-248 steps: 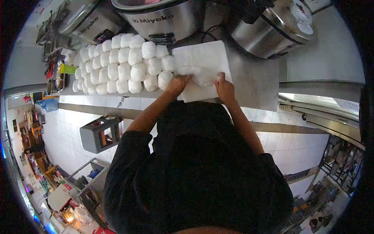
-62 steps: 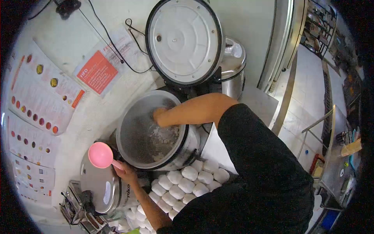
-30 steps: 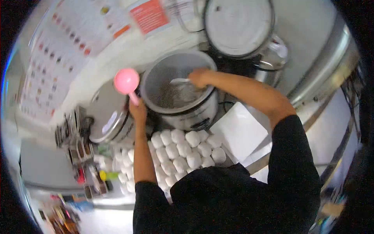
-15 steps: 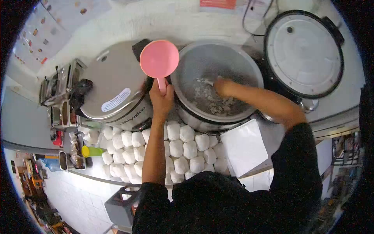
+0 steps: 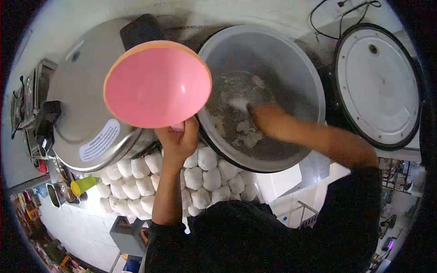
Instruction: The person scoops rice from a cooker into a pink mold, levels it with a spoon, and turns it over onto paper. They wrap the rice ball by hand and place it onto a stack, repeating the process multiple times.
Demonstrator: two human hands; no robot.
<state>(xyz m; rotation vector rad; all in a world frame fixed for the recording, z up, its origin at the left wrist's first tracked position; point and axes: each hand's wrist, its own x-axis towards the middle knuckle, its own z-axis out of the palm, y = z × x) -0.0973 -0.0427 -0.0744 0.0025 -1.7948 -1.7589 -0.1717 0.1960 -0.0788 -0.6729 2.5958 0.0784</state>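
My left hand (image 5: 178,142) is wrapped round the short handle of a pink dipper (image 5: 157,86), its wide bowl turned up toward me and empty. The dipper overlaps the closed steel rice cooker (image 5: 86,104) on the left. My right hand (image 5: 273,120), smeared by motion, reaches down inside the open rice cooker (image 5: 300,77). At its fingers is a whitish blurred thing (image 5: 239,104), whose kind I cannot tell. Patches of cooked rice (image 5: 248,135) cling to the pot's grey bottom.
Rows of white wrapped bundles (image 5: 211,179) lie in front of the cookers. The open cooker's round lid (image 5: 380,86) stands raised at the right. A yellow-green cup (image 5: 83,185) lies at the left, and white paper sheets (image 5: 280,182) lie near the right front.
The dipper has come closer to my view and tilted, with my left hand still on its handle. My right hand stays inside the pot, moving. My view has shifted nearer the cookers.
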